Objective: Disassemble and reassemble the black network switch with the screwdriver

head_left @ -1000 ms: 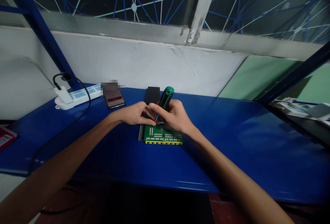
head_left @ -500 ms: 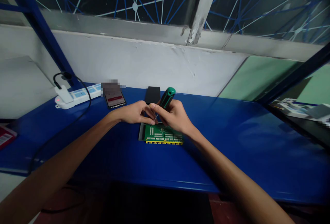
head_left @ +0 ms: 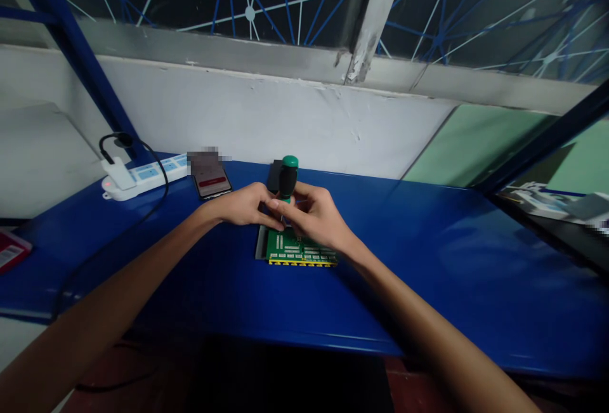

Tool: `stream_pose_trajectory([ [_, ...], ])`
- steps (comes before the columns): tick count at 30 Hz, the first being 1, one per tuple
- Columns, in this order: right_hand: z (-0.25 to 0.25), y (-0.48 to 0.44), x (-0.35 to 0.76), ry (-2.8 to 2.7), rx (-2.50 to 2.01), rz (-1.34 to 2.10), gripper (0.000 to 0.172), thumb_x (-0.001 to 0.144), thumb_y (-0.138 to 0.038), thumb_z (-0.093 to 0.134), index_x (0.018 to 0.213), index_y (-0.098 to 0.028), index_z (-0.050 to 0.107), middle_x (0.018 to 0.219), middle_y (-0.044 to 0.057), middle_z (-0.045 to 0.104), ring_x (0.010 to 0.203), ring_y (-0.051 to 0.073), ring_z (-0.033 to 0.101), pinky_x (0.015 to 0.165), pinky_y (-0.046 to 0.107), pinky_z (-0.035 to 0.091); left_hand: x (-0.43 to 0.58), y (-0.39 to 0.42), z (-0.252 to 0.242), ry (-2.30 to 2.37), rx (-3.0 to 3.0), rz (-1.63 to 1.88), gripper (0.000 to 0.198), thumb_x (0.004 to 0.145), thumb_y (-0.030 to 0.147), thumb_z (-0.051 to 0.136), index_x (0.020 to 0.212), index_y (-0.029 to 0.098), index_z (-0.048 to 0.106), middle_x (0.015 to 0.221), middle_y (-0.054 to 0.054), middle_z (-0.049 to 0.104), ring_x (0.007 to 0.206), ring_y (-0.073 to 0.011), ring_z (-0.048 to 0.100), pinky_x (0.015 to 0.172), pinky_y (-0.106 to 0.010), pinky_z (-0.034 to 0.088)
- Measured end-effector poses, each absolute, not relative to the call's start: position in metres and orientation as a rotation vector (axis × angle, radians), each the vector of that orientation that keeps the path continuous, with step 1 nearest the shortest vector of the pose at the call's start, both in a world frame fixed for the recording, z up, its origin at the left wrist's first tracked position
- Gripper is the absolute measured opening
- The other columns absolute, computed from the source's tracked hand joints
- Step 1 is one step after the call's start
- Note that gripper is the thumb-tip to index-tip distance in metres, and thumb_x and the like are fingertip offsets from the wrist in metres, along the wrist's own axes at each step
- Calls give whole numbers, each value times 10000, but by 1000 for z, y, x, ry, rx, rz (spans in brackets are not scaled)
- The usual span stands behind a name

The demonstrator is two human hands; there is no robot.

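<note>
A green circuit board (head_left: 291, 245) with a yellow strip (head_left: 302, 263) along its near edge sits on a grey metal base (head_left: 261, 243). My right hand (head_left: 320, 213) is closed around a green-and-black screwdriver (head_left: 288, 179), which stands nearly upright over the board's far side. At the board's far left corner, my left hand (head_left: 243, 205) has its thumb and fingers pinched together close to the screwdriver's shaft. Whatever lies between those fingertips is too small and hidden to name. The screwdriver's tip is also out of sight behind the fingers.
Behind my hands lies a black flat box (head_left: 275, 176). A phone (head_left: 209, 178) and a white power strip (head_left: 143, 178) with a plugged-in black cable (head_left: 164, 194) are at the back left. A red item (head_left: 12, 251) sits at the left edge of the blue table (head_left: 428, 261).
The screwdriver has swung from a rightward lean to nearly upright, its handle moving left. My right hand shifted slightly left with it; my left hand stays almost in place.
</note>
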State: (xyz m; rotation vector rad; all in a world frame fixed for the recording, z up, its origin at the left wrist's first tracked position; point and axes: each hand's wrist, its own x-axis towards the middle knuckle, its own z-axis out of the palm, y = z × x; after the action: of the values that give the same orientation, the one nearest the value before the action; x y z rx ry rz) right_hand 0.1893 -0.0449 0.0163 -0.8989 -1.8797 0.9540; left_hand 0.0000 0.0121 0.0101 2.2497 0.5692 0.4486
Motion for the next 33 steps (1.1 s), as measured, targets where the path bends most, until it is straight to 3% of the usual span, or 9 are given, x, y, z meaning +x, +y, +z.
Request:
stream_pose_trajectory([
  [3, 17, -46, 187, -1879, -888, 989, 276, 874, -440, 634, 864, -165, 610, 561, -68, 486, 416, 72, 461, 427, 235, 339, -1, 13, 10, 580, 2239, 474, 138, 735, 281, 776, 735, 145, 752, 715, -19, 715, 629, -115, 596, 584, -211, 428],
  [10, 20, -47, 188, -1853, -890, 1054, 272, 868, -426, 635, 809, -167, 579, 566, -68, 481, 431, 73, 471, 416, 229, 332, -3, 13, 14, 571, 2263, 403, 138, 796, 279, 721, 820, 147, 756, 676, -12, 682, 628, -115, 586, 576, -207, 414],
  [16, 21, -48, 188, -1870, -908, 1014, 281, 853, -432, 650, 915, -158, 645, 583, -60, 484, 472, 78, 430, 452, 243, 318, -1, 14, 12, 633, 2249, 496, 199, 706, 301, 792, 613, 143, 715, 577, 12, 612, 541, -87, 496, 510, -207, 350],
  [24, 21, -47, 189, -1853, -888, 1045, 264, 853, -410, 653, 883, -148, 645, 567, -66, 453, 476, 77, 406, 466, 241, 317, -3, 12, 14, 632, 2235, 379, 149, 755, 287, 748, 787, 142, 755, 656, -8, 673, 604, -114, 562, 573, -222, 402],
  [33, 22, -49, 189, -1887, -942, 1001, 342, 855, -467, 639, 956, -142, 674, 577, -51, 473, 473, 81, 394, 453, 250, 285, -1, 13, 13, 660, 2213, 478, 163, 684, 275, 806, 673, 129, 735, 600, 3, 644, 547, -92, 531, 511, -194, 381],
])
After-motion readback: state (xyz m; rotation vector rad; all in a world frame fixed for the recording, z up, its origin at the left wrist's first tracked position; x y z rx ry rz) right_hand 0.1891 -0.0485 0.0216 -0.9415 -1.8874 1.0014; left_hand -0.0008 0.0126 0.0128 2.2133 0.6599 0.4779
